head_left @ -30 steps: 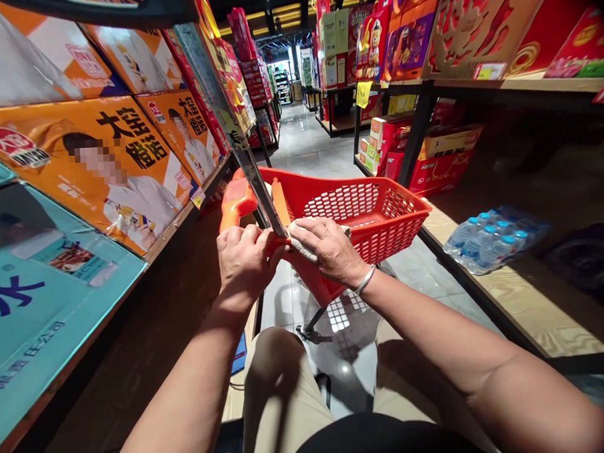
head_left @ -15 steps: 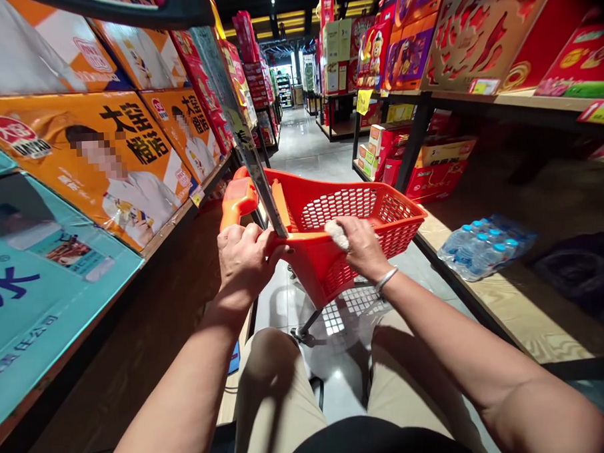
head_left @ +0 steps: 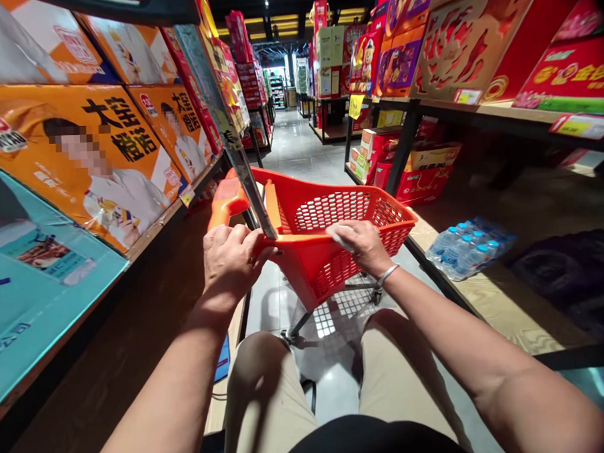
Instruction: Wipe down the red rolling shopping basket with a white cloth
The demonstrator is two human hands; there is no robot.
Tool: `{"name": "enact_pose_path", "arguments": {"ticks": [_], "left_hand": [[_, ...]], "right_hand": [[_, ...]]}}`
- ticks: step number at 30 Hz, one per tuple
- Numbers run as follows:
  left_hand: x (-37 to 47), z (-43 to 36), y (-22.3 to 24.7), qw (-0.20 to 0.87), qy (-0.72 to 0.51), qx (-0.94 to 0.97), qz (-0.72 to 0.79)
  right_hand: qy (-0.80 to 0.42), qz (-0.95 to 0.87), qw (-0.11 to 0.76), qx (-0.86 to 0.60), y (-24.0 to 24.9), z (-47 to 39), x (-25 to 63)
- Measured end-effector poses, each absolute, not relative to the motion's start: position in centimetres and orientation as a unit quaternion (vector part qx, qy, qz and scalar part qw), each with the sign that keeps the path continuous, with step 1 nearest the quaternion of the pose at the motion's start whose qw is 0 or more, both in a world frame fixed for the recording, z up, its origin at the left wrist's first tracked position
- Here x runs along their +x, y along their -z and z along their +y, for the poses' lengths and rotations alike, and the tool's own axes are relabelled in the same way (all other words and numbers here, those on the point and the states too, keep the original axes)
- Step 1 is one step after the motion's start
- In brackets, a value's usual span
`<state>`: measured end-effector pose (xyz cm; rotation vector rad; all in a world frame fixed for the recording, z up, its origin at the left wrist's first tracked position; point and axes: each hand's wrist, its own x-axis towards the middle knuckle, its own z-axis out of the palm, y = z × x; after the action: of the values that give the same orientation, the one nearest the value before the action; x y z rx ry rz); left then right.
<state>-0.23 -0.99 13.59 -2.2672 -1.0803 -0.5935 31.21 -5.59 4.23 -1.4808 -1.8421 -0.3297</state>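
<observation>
Seemingly to steady the red cart (head_left: 308, 256), the left hand (head_left: 233, 257) clasps its corner — the right hand (head_left: 367, 245) pinches a pale cloth (head_left: 339, 235) at the rim.

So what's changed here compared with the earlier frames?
The right hand, holding a pale cloth, moved rightward along the near rim of the red cart, away from the left hand. Nothing was taken up or let go. The left hand still grips the cart's corner, and the bottle pack still lies on the lower shelf.
</observation>
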Motion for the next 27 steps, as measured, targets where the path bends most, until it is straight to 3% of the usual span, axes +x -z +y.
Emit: {"name": "enact_pose_path", "arguments": {"ticks": [3, 6, 11, 15, 23, 27], "left_hand": [[-0.1, -1.0, -13.6, 0.271, 0.219, -0.844, -0.409], [0.1, -1.0, -13.4, 0.27, 0.222, -0.842, -0.411], [0.1, -1.1, -13.4, 0.284, 0.228, -0.84, -0.403], [-0.3, -1.2, -13.5, 0.299, 0.218, -0.84, -0.396], [-0.5, -0.6, -13.0, 0.291, 0.257, -0.845, -0.368], [-0.3, -0.5, -12.7, 0.267, 0.257, -0.846, -0.383]], "right_hand": [[0.136, -0.636, 0.332, -0.683, -2.9, -6.2, 35.2], [0.112, -0.592, 0.378, -0.703, -3.0, -6.2, 34.7], [0.07, -0.658, 0.507, -0.552, -5.6, -6.1, 26.2], [0.102, -0.703, 0.548, -0.443, -5.9, -5.9, 21.0], [0.154, -0.749, 0.433, -0.477, 4.8, -6.6, 21.1], [0.148, -0.766, 0.386, -0.492, 5.5, -7.6, 21.4]]}}
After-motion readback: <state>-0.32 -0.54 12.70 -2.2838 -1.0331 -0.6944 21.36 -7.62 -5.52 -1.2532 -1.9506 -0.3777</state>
